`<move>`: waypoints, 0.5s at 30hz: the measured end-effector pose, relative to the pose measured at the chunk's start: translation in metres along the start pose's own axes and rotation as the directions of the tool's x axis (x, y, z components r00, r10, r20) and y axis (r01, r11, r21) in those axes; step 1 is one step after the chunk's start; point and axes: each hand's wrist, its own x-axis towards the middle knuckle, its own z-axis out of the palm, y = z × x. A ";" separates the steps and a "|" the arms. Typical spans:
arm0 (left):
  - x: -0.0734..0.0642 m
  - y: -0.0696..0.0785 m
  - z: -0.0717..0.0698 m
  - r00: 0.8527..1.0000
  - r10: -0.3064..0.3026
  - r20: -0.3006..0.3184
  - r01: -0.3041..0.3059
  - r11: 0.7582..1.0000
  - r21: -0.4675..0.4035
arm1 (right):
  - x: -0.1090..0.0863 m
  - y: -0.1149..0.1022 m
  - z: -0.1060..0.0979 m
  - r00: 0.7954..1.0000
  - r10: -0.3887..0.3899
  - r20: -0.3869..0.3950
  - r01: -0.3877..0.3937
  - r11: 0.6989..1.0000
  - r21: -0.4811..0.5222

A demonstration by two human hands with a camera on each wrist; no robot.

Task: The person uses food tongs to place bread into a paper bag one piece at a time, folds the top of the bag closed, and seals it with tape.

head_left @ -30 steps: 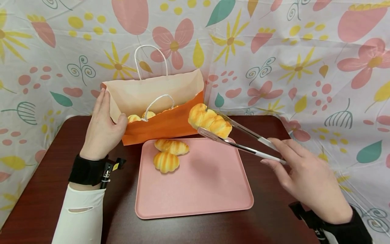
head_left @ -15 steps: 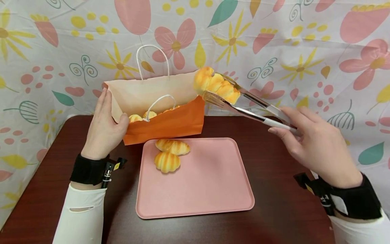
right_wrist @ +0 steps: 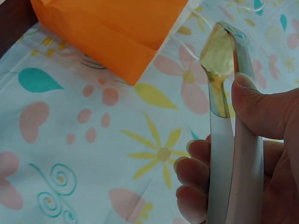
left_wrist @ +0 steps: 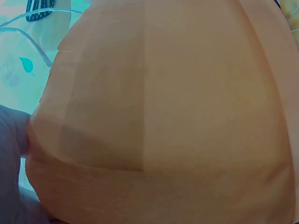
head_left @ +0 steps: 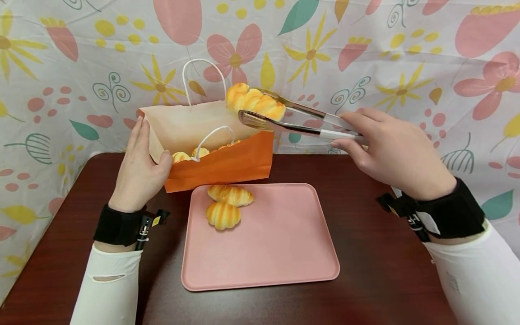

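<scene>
My right hand (head_left: 396,153) grips metal tongs (head_left: 300,124) with pale handles, fingers and thumb curled round them in the right wrist view. Between the tong tips is a golden twisted bread roll (head_left: 253,101), raised above the right end of an orange paper bag (head_left: 221,167). The bag lies tipped with its mouth toward me, and several bread rolls (head_left: 181,156) show inside. At the bag's left side my left hand (head_left: 140,171) rests with fingers straight and thumb spread against it. The bag's tan side panel (left_wrist: 187,93) fills most of the left wrist view.
A pink tray (head_left: 280,243) lies in front of the bag on the dark wooden table (head_left: 365,271). On its upper left sit a long bread roll (head_left: 230,195) and a ridged roll (head_left: 223,215). A flowered cloth (head_left: 365,58) hangs behind the table.
My right hand has lifted the tongs and the twisted roll from above the tray's back edge, then carried them left over the bag. My left hand stays at the bag's side.
</scene>
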 end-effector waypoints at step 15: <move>0.000 0.001 0.000 1.000 -0.010 0.005 0.010 1.000 0.003 | 0.044 -0.014 0.009 0.992 -0.090 0.084 0.095 0.994 -0.048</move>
